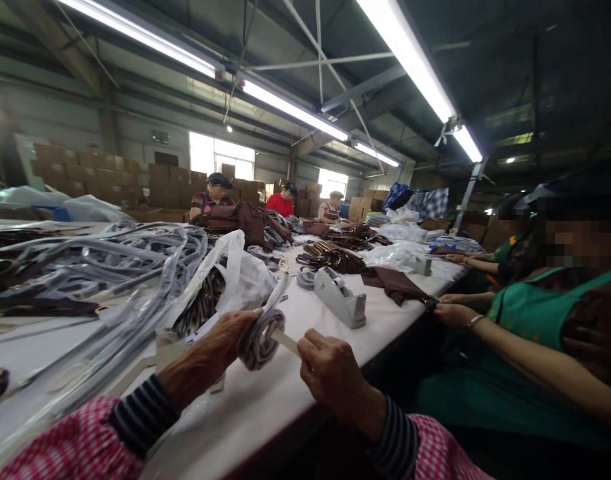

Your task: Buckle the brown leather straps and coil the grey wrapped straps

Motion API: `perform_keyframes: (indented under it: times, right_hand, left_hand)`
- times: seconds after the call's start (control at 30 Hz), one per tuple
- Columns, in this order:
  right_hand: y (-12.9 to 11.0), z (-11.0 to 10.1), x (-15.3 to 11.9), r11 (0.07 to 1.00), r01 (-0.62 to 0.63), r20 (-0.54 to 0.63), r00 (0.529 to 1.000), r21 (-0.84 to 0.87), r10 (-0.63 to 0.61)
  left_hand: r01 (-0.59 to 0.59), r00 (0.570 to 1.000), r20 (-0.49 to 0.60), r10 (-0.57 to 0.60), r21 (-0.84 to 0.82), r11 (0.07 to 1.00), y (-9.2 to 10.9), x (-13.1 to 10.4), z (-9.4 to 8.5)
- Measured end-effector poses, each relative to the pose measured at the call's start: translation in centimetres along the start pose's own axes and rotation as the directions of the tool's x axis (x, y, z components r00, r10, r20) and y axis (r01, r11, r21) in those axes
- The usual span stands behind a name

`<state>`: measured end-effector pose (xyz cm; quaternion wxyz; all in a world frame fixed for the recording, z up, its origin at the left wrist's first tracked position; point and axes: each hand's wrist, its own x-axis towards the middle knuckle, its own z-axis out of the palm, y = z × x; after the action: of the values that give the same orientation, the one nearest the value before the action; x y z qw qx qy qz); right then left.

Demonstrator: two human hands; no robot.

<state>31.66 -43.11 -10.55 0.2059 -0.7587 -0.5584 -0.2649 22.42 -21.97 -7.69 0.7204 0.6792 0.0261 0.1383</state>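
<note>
My left hand (230,337) is closed around the back of a rolled-up strap (258,343) in clear plastic, its coiled side facing right. A loose end of the plastic-covered strap stands up from the roll. In the fist of my right hand (330,367) is one end of a pale flat strip (287,341); its other end reaches the middle of the roll. The strip's material is unclear. Just beyond the roll, a grey tape dispenser (339,298) stands on the white table (265,413), with another grey coil (306,279) beside it.
Long plastic-sleeved straps (120,267) are heaped at the left. A white plastic bag (245,277) and dark brown fabric pieces (398,283) lie farther along. At the right, a co-worker in a green apron (530,307) handles brown fabric; other people sit around the table.
</note>
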Motion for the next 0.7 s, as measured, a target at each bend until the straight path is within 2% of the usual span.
perform_keyframes:
  times: [0.13,0.27,0.47,0.6,0.7]
  right_hand:
    - [-0.4,0.5,0.4,0.994,-0.007,0.061,0.998,-0.107,0.013]
    - [-0.9,0.4,1.0,0.988,-0.033,0.093,0.995,-0.149,0.047]
    - [-2.3,0.8,2.2,0.97,-0.15,0.11,0.979,-0.192,0.173]
    - [-3.0,2.1,3.2,0.964,-0.246,0.039,0.967,-0.102,0.251]
    - [-2.9,2.8,3.4,0.954,-0.283,-0.006,0.958,0.101,0.285]
  left_hand:
    - [0.021,0.999,0.032,-0.019,-0.057,0.998,0.1,0.1,0.1]
    - [0.044,0.997,0.072,-0.04,-0.063,0.997,-0.7,0.3,0.4]
    - [0.045,0.999,0.004,-0.045,-0.029,0.999,-2.2,0.6,0.2]
    - [0.034,0.999,-0.007,-0.034,-0.025,0.999,-2.5,0.4,0.7]
    - [0.012,0.998,-0.058,-0.01,0.022,1.0,-2.2,0.1,1.0]
